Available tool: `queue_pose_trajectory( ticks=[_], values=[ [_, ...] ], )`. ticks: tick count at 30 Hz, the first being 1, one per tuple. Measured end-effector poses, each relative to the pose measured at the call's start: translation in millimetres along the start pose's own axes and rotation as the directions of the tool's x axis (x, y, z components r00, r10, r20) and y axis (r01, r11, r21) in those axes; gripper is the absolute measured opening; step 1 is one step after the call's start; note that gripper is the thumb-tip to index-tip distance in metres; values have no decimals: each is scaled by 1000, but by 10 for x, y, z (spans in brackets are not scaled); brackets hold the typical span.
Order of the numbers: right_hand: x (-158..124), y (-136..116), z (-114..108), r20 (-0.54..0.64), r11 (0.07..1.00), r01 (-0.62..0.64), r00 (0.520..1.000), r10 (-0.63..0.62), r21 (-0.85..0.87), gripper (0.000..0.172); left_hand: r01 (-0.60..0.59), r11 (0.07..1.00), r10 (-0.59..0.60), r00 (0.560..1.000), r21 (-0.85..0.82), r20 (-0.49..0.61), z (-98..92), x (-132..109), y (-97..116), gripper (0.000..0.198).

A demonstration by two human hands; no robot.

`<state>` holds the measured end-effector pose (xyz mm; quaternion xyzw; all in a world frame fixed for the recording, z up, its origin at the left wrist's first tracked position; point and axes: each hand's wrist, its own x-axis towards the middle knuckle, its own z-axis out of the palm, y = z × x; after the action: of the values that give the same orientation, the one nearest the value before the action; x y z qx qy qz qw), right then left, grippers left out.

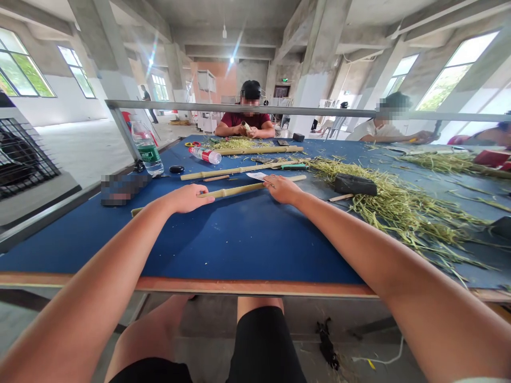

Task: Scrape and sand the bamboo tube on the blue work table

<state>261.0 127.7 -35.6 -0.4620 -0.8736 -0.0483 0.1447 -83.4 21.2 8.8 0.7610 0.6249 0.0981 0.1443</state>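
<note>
My left hand (190, 198) is closed around a pale bamboo pole (235, 190) held just above the blue tabletop, one end running out past my left wrist. My right hand (282, 189) is closed further right on the same pole. A whitish sheet, perhaps paper or sandpaper (256, 176), sticks out between its fingers against the bamboo. Beyond my hands lie a second bamboo pole (235, 172) and a thin brown stick (216, 178). A green-handled tool (293, 167) rests past my right hand.
Fibrous green-yellow shavings (403, 218) spread over the right side, with a black block (355, 184) on them. An upright water bottle (148, 151) stands left; another bottle (205, 155) lies further back. A metal rail (311, 111) crosses above the blue table (223, 250). Several people sit beyond.
</note>
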Motion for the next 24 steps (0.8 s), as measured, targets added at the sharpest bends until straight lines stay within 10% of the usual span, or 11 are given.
queue_pose_trajectory(
  ticks=[24],
  values=[
    [8, -70, 38, -9, 999, -24, 1000, 24, 36, 48, 76, 994, -81, 994, 83, 66, -28, 15, 22, 59]
  ],
)
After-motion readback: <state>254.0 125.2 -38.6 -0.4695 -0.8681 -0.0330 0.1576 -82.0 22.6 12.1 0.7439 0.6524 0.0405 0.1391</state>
